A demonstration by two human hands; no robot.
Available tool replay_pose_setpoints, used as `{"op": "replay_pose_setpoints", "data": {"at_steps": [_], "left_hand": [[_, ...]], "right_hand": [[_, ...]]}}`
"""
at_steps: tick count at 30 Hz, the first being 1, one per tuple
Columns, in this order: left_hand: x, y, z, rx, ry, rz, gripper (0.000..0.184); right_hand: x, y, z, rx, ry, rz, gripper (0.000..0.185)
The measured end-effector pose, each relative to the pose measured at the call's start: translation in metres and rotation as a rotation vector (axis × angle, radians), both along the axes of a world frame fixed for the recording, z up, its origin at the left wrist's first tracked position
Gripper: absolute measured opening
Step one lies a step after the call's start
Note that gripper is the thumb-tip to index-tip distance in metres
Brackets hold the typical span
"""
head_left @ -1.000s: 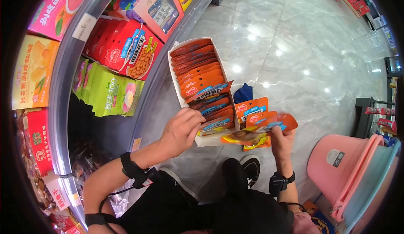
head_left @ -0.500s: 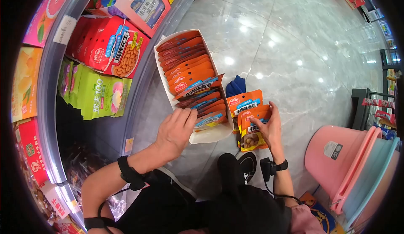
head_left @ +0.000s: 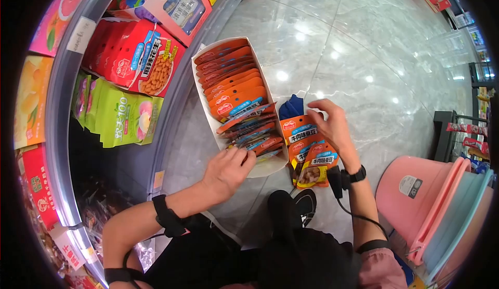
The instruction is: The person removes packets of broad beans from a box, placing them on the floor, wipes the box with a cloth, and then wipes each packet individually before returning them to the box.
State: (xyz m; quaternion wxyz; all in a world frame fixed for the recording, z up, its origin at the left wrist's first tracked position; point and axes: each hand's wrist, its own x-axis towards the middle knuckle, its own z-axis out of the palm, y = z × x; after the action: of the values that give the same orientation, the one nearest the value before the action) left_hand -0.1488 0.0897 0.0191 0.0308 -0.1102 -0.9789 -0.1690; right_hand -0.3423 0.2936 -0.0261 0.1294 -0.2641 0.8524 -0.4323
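Note:
A white cardboard box [head_left: 199, 87] on the floor holds a row of orange snack packets [head_left: 236, 89]. My left hand [head_left: 228, 172] is at the near end of the box. Its fingers are curled in over the rim, closed on a packet, with the fingertips partly hidden. Several loose orange packets [head_left: 318, 165] with brown bean pictures lie overlapping on the floor to the right of the box. Over their upper edge is my right hand [head_left: 335, 128], thumb and fingers apart, holding nothing. Dark blue crumpled material [head_left: 292, 107] lies just beyond these packets.
Along the left runs a shelf [head_left: 176, 89] with red peanut bags [head_left: 136, 55] and green bags [head_left: 125, 117]. Stacked pink and blue buckets [head_left: 416, 195] stand at the right. My shoe [head_left: 305, 206] is close to the loose packets. Grey tiled floor [head_left: 338, 44] extends ahead.
My right hand has let go of a loose packet, which now lies on the others, and has moved up. My left hand has shifted slightly right and down. Packets near it lean differently.

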Motion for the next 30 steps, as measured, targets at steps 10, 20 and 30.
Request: {"op": "replay_pose_setpoints", "data": {"at_steps": [10,20,30], "left_hand": [[0.011,0.009,-0.004,-0.082,-0.004,-0.084,0.027],[0.008,0.011,-0.007,-0.049,-0.033,-0.075,0.025],[0.016,0.01,-0.028,-0.041,-0.054,-0.026,0.026]], "right_hand": [[-0.019,-0.046,-0.061,0.619,0.103,0.123,0.034],[0.019,-0.056,0.045,-0.366,-0.008,0.395,0.051],[0.031,-0.068,0.016,-0.174,0.37,0.628,0.032]]}}
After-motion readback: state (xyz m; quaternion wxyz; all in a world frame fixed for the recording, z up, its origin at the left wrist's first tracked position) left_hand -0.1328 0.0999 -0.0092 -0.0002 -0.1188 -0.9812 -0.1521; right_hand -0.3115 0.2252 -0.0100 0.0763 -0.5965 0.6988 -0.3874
